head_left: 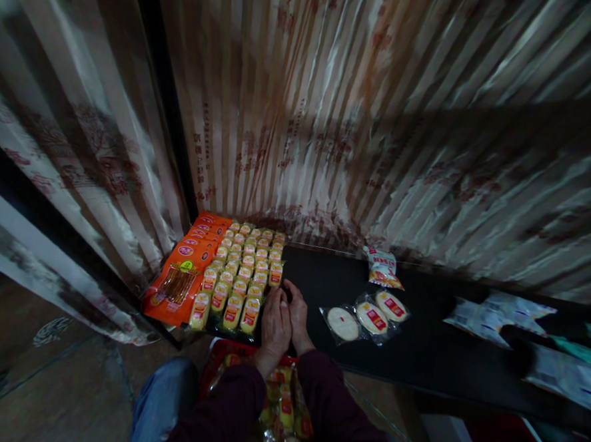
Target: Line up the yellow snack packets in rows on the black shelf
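Note:
My left hand (276,323) and my right hand (296,315) are side by side over the front of a black shelf (323,272), both with curled fingers. Whatever they hold, if anything, is hidden by the hands. Just beyond the fingertips stands a wrapped yellow snack cake (275,273), at the right edge of a block of similar cakes. Rows of these packs fill the shelf to the left, and the nearest row includes a cake (250,315) beside my left hand. Below my forearms, a red container (205,380) holds more yellow packs, partly covered by my sleeves.
Orange snack packets (179,281) lie overlapped at the shelf's left end. Right of my hands are three round wrapped flatbreads (373,317) and a small white-red bag (382,267). Blurred bags (501,315) lie farther right. A dark post (168,109) and pleated curtain (279,115) stand behind.

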Tool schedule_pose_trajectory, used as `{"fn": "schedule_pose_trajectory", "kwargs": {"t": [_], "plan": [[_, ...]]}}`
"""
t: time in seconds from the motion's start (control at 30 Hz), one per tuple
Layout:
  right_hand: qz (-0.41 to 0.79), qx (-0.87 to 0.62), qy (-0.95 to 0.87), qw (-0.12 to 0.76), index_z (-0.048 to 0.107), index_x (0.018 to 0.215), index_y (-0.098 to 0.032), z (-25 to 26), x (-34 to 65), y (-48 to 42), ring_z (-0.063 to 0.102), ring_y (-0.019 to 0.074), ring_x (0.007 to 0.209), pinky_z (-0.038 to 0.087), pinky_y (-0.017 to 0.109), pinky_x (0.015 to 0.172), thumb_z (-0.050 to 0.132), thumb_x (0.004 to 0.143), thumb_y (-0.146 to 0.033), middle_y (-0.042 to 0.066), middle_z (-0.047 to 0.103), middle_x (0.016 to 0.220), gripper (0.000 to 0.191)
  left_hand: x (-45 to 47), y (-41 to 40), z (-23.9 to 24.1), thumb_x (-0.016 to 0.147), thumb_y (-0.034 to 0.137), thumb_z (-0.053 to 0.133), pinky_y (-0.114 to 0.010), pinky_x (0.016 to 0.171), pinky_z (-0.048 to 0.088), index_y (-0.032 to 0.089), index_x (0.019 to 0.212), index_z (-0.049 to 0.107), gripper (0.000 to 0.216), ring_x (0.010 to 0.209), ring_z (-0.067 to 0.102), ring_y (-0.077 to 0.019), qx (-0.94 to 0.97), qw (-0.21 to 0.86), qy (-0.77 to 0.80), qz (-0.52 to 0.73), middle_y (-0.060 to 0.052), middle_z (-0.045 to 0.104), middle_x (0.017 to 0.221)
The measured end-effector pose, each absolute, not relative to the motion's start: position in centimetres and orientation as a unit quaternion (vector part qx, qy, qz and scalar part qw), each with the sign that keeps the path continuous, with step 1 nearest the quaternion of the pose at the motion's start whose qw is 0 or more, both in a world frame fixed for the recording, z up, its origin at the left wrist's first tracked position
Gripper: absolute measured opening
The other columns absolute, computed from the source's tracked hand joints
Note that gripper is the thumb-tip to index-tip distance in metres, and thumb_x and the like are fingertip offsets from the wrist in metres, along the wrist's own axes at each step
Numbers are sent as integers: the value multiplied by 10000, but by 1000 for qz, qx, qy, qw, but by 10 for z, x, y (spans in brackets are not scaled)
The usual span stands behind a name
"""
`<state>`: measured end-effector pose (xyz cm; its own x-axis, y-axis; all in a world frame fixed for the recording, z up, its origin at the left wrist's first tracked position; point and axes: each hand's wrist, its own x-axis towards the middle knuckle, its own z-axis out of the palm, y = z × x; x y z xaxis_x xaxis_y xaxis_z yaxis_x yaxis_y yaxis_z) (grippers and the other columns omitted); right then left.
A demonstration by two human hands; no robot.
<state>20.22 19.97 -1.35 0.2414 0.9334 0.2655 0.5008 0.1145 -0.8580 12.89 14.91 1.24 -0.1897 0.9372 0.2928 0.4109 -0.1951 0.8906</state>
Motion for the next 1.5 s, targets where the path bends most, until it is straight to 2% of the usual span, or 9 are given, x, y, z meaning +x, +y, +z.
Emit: {"fn": "schedule_pose_trajectory", "kwargs": {"t": [0.27,0.53,0.9,1.07,1.17,1.23,1.33,1.4,1.5], "plan": [[265,-612,-562,490,669,1097,-144,-4,205,171,636,231,1030,483,391,961,473,715,-251,125,695,1125,442,127,128,19,946,284,294,-427,1056,456,111,1181,605,426,1208,561,-229,608,244,595,466,-161,645,1223],[318,-586,-558,494,689,1031,-177,1,207,139,646,200,963,496,358,932,431,689,-197,77,714,1033,429,120,104,22,915,230,328,-406,1024,475,137,1138,612,373,1126,591,-212,645,244,578,437,-136,666,1154],[289,-595,-577,480,692,977,-177,5,197,91,616,214,939,470,379,905,429,686,-176,83,699,975,392,104,62,16,912,211,307,-439,1029,460,161,1149,594,375,1130,564,-215,689,236,530,436,-127,644,1161],[280,-581,-590,486,693,943,-197,5,192,68,591,203,948,464,368,908,432,701,-161,71,689,977,358,99,41,11,902,203,302,-440,1056,440,128,1185,571,397,1198,536,-224,694,243,528,424,-160,612,1230],[274,-568,-608,482,695,957,-201,5,191,52,571,206,1013,447,381,954,431,725,-164,81,675,1048,354,96,28,8,901,197,289,-448,1101,396,130,1235,538,422,1298,466,-219,709,253,519,405,-159,562,1323],[275,-566,-621,468,693,1005,-214,1,191,40,547,199,1083,424,374,1000,430,741,-160,76,653,1127,376,95,19,5,889,186,296,-445,1122,370,122,1244,531,430,1326,438,-215,722,261,514,384,-160,550,1344],[271,-591,-632,422,688,1059,-239,-11,191,18,517,189,1154,396,362,1044,414,749,-144,52,629,1193,425,94,3,-5,870,166,310,-407,1106,389,102,1193,564,416,1267,497,-211,724,283,531,339,-172,595,1277],[263,-617,-643,370,688,1074,-244,-23,192,2,527,198,1142,391,379,1050,403,746,-128,46,641,1173,449,93,-7,-16,866,157,325,-373,1088,408,118,1159,591,397,1218,538,-199,719,302,553,293,-157,625,1233],[264,-632,-680,261,664,1155,-175,-42,195,-19,538,228,1158,400,366,1035,434,758,-109,118,625,1231,463,88,-22,-38,832,150,401,-338,1122,365,120,1167,605,393,1252,518,-201,692,309,623,195,-148,609,1286]]}}
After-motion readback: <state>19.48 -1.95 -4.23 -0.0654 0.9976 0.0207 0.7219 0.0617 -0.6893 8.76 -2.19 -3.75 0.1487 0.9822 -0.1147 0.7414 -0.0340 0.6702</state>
